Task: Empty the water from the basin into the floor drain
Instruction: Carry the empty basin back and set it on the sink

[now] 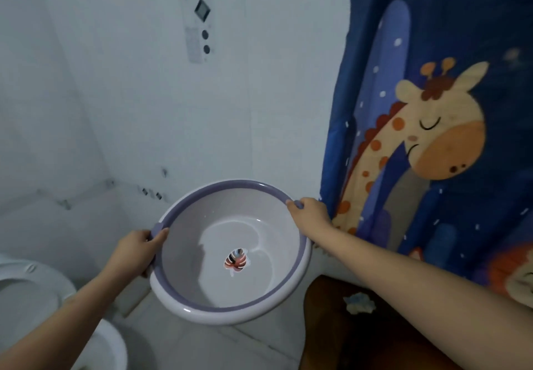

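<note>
A home bathroom: white toilet [43, 297], tiled walls [129, 95], giraffe shower curtain [432, 139].

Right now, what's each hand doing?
Left hand: closed on the basin rim, left side.
Right hand: closed on the basin rim, far right side.

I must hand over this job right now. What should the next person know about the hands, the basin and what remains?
Left hand: gripping the basin by its left rim.
Right hand: gripping the far right rim.
The basin is held in the air near the toilet, with a shallow pool of water inside.
Done: basin lifted.
Left: find the floor drain, which is not in view, and pour.
</note>
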`<state>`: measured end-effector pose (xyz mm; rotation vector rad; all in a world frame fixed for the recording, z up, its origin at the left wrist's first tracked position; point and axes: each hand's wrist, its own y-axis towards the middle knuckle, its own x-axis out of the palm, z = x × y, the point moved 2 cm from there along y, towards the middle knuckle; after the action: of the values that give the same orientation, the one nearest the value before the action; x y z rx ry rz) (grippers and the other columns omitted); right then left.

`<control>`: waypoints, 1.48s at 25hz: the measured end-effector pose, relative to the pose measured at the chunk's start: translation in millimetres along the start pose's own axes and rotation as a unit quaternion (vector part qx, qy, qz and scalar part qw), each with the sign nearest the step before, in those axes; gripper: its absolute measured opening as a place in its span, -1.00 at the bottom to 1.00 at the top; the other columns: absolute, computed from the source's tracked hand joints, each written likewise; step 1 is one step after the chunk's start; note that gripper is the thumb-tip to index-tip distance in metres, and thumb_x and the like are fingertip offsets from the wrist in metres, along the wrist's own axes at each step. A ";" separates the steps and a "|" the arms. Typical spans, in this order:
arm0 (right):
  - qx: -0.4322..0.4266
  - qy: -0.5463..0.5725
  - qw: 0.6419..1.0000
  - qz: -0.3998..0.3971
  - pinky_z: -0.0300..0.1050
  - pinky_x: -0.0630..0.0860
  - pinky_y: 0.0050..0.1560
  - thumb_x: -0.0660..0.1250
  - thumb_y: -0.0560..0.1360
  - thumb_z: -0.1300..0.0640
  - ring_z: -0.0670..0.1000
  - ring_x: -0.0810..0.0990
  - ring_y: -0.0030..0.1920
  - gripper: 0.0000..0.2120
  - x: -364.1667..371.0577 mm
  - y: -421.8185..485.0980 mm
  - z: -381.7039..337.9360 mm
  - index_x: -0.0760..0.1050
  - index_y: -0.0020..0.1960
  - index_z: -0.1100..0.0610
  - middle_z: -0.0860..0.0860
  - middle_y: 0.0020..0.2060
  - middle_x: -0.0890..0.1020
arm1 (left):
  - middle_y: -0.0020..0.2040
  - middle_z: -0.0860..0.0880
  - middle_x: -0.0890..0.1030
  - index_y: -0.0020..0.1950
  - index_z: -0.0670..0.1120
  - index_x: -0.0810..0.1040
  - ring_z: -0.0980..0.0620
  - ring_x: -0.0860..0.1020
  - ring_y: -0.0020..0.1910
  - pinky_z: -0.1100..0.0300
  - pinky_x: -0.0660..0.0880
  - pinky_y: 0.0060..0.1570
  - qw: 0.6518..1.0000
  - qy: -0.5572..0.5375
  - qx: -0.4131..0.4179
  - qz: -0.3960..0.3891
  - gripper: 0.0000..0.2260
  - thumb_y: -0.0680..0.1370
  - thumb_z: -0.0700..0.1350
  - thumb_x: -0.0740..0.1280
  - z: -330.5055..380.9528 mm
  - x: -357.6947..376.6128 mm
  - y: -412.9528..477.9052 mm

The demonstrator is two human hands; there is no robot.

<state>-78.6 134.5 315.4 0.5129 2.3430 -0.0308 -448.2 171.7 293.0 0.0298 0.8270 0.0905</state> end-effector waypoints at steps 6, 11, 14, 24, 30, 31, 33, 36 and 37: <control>0.049 -0.015 0.997 0.063 -0.24 0.22 -0.44 0.20 0.56 -0.09 -0.12 0.41 -0.42 -0.60 -56.5 -33.0 72.9 0.28 -0.40 0.03 -0.06 -0.46 0.43 | -0.62 -0.07 0.50 -0.39 -0.22 0.45 -0.04 0.52 -0.63 0.23 0.36 -0.65 0.996 -0.010 0.055 -0.073 -0.55 0.58 0.07 0.29 51.0 71.9 -9.1; 0.109 -0.055 0.988 0.096 -0.16 0.20 -0.45 0.19 0.55 -0.12 -0.04 0.38 -0.45 -0.56 -108.5 -63.4 134.0 0.23 -0.43 0.06 -0.03 -0.50 0.38 | -0.51 -0.16 0.56 -0.31 -0.27 0.51 -0.10 0.54 -0.52 0.18 0.42 -0.53 0.985 -0.011 0.102 -0.138 -0.55 0.58 0.07 0.27 95.2 136.7 -23.9; 0.136 -0.043 0.981 0.133 -0.31 0.22 -0.52 0.22 0.54 -0.07 -0.04 0.34 -0.47 -0.55 -140.8 -85.1 169.9 0.18 -0.43 0.08 -0.02 -0.52 0.33 | -0.59 -0.10 0.54 -0.34 -0.22 0.50 -0.01 0.52 -0.61 0.22 0.40 -0.56 0.974 -0.009 0.145 -0.176 -0.54 0.58 0.12 0.24 128.9 172.6 -35.0; 0.214 0.018 0.955 0.204 -0.09 0.23 -0.31 0.24 0.57 0.04 0.06 0.34 -0.45 -0.55 -220.7 -175.9 275.4 0.15 -0.41 0.10 0.06 -0.53 0.27 | -0.51 -0.07 0.61 -0.36 -0.11 0.55 0.05 0.59 -0.52 0.27 0.46 -0.49 0.928 -0.010 0.255 -0.272 -0.54 0.58 0.18 0.22 223.0 294.1 -89.9; 0.262 -0.006 0.937 0.231 -0.09 0.20 -0.34 0.23 0.58 0.02 0.06 0.33 -0.45 -0.55 -243.9 -219.3 314.6 0.18 -0.40 0.14 0.09 -0.52 0.29 | -0.49 -0.05 0.59 -0.35 -0.12 0.52 0.03 0.57 -0.44 0.25 0.39 -0.44 0.910 -0.036 0.260 -0.321 -0.54 0.57 0.19 0.22 238.6 346.5 -127.0; 0.263 -0.010 0.936 0.234 -0.10 0.18 -0.36 0.24 0.58 0.03 0.04 0.30 -0.47 -0.54 -245.7 -224.3 318.6 0.15 -0.41 0.13 0.06 -0.54 0.25 | -0.52 -0.06 0.56 -0.38 -0.12 0.49 0.02 0.55 -0.47 0.24 0.38 -0.45 0.909 -0.041 0.259 -0.324 -0.54 0.57 0.18 0.23 239.9 352.0 -131.7; 0.262 -0.008 0.938 0.226 -0.10 0.17 -0.39 0.24 0.59 0.06 0.03 0.27 -0.48 -0.54 -246.1 -234.8 328.1 0.15 -0.41 0.13 0.04 -0.55 0.23 | -0.54 -0.05 0.55 -0.38 -0.10 0.48 0.04 0.54 -0.48 0.25 0.39 -0.45 0.907 -0.048 0.254 -0.331 -0.55 0.57 0.18 0.24 238.0 362.6 -141.1; 0.262 -0.003 0.947 0.186 -0.12 0.21 -0.36 0.22 0.60 0.03 0.06 0.33 -0.43 -0.60 -239.9 -252.1 343.8 0.26 -0.35 0.17 0.15 -0.48 0.29 | -0.50 -0.07 0.58 -0.34 -0.11 0.53 0.02 0.56 -0.47 0.18 0.47 -0.41 0.897 -0.062 0.250 -0.361 -0.56 0.55 0.20 0.25 221.2 377.9 -153.0; 0.267 0.003 0.949 0.171 -0.12 0.24 -0.34 0.22 0.60 0.02 0.07 0.35 -0.41 -0.62 -235.7 -258.6 350.6 0.30 -0.32 0.18 0.18 -0.45 0.32 | -0.50 -0.09 0.58 -0.33 -0.17 0.54 0.00 0.56 -0.48 0.14 0.50 -0.41 0.890 -0.061 0.247 -0.379 -0.53 0.55 0.19 0.25 212.2 382.8 -157.1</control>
<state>210.2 -245.3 182.4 1.1765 2.2058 -0.5112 -23.4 52.4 146.2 0.1867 0.6691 -0.8586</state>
